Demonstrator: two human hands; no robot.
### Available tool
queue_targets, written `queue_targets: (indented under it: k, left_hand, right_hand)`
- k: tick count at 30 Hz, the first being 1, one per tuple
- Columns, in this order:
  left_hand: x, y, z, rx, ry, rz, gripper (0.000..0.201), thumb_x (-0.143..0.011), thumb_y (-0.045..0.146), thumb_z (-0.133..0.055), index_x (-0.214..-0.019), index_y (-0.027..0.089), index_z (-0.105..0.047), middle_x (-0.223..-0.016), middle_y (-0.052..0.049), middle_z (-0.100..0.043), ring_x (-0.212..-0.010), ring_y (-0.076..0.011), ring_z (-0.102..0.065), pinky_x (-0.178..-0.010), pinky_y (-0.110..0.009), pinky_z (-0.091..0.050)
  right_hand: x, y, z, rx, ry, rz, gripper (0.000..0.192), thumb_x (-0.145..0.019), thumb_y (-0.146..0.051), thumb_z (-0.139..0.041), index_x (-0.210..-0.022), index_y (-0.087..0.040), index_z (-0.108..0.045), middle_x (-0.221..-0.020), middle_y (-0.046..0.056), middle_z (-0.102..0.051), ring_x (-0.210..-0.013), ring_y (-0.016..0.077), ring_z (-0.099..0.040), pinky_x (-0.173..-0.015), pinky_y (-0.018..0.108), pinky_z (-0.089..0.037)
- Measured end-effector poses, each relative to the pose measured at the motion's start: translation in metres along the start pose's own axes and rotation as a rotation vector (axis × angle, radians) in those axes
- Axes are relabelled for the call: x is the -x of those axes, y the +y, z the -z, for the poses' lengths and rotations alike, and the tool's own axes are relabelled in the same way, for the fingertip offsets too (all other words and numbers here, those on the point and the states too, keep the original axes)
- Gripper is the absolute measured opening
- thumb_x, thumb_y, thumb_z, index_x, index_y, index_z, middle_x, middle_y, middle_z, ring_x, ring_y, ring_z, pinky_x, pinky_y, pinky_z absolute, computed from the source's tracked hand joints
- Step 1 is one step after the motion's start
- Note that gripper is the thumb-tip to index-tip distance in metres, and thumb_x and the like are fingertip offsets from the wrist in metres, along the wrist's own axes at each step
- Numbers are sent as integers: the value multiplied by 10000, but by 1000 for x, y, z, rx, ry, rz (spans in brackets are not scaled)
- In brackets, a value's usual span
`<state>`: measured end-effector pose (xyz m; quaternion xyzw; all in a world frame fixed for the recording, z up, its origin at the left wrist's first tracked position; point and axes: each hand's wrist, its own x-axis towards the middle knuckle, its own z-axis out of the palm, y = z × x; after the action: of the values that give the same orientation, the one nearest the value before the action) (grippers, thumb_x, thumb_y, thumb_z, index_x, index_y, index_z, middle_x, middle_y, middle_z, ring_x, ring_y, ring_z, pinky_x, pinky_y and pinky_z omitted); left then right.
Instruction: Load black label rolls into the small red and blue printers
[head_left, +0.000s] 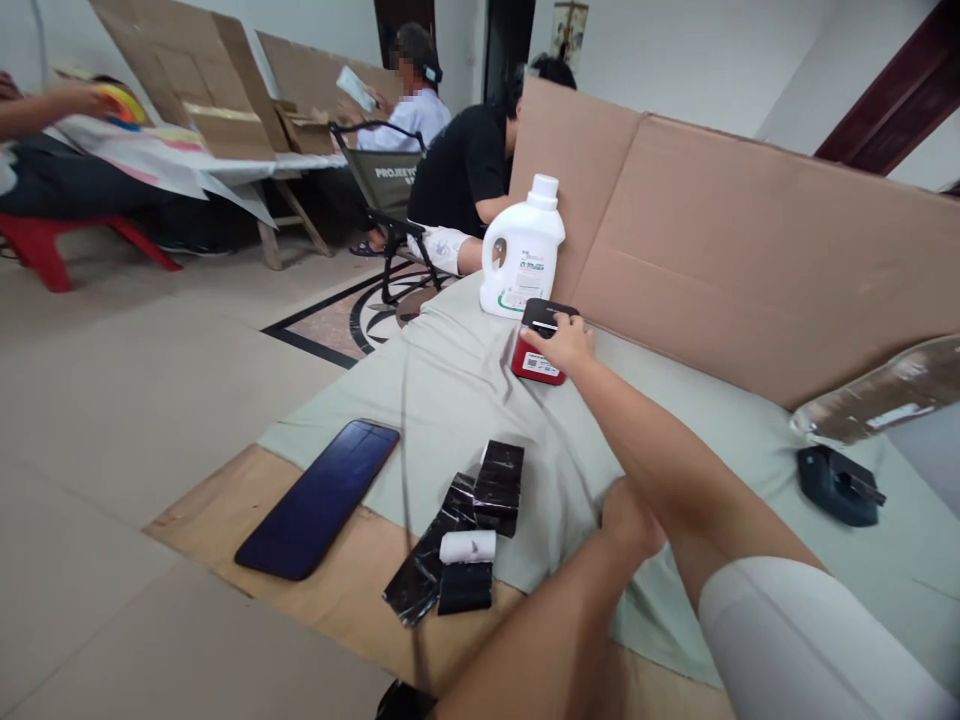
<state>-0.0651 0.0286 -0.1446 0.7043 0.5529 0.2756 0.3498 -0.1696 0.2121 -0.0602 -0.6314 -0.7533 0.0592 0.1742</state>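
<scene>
My right hand (pixel 568 345) reaches across the cloth-covered table with its fingers curled over a small red and black box-shaped device (pixel 538 370) that carries a white label. Behind the device stands a white jug-shaped bottle (pixel 525 255) with a handle and cap. My left hand (pixel 630 515) rests by my right forearm, which partly covers it, so its fingers are hidden. Nearer to me lie a black marbled box (pixel 500 478), a black marbled strip (pixel 435 560), and a small white roll (pixel 468 546) against a dark piece (pixel 465 588). A dark-screened smartphone (pixel 319 500) lies to their left.
A cardboard panel (pixel 720 230) walls the table's far side. At right are a clear plastic bottle (pixel 885 390) and a dark stapler-like tool (pixel 840 485). Beyond the table, a person in black (pixel 465 160) sits on a folding chair (pixel 386 180); other people sit farther back.
</scene>
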Motion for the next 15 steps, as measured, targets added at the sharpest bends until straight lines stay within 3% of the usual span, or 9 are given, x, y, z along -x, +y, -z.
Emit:
queue_targets:
  k: [2, 3, 7, 11, 13, 15]
  left_hand:
    - [1, 2, 2, 70, 37, 44, 270, -903, 166, -454, -1079, 170, -659, -1137, -101, -670, -1057, -237, -611, -924, -349, -481]
    - [1, 3, 4, 113, 58, 77, 277, -882, 156, -455, -1060, 172, -667, -1102, -98, -685, -1026, -239, -623, -903, -339, -483]
    - [1, 7, 8, 170, 76, 99, 241, -847, 182, -479, -978, 197, -681, -1053, -73, -700, -992, -225, -622, -904, -328, -463]
    - [-1, 8, 8, 118, 67, 71, 232, -865, 209, -464, -955, 200, -677, -1031, -68, -701, -965, -211, -621, -886, -313, -456]
    - [-3, 8, 8, 100, 66, 70, 232, -864, 210, -467, -958, 202, -679, -1017, -64, -703, -949, -206, -623, -872, -302, -456]
    - [-4, 8, 7, 93, 63, 67, 234, -859, 207, -472, -961, 207, -682, -993, -56, -707, -924, -199, -626, -855, -291, -456]
  right_hand:
    - [3, 48, 15, 4, 27, 49, 660, -868, -658, -376, -1371, -237, -449, -1385, 112, -471, -1223, 263, -486, -999, 393, -383]
    - [8, 78, 25, 75, 56, -3, 609, -897, -617, -359, -1365, -240, -456, -1373, 107, -489, -1226, 245, -486, -1005, 381, -376]
    - [52, 222, 75, 221, 101, -255, 626, -823, -496, -560, -1285, -74, -535, -1374, 268, -452, -1311, 433, -349, -1016, 619, -250]
    - [117, 356, 113, 422, 117, -528, 781, -779, -557, -585, -1381, -72, -473, -1529, 280, -232, -1418, 475, -87, -999, 577, -269]
    - [146, 400, 119, 384, 117, -640, 869, -752, -621, -580, -1445, -128, -403, -1556, 252, -179, -1401, 510, -108, -973, 593, -288]
    - [167, 423, 117, 314, 116, -684, 905, -758, -619, -571, -1493, -161, -312, -1552, 247, -185, -1351, 504, -264, -968, 586, -320]
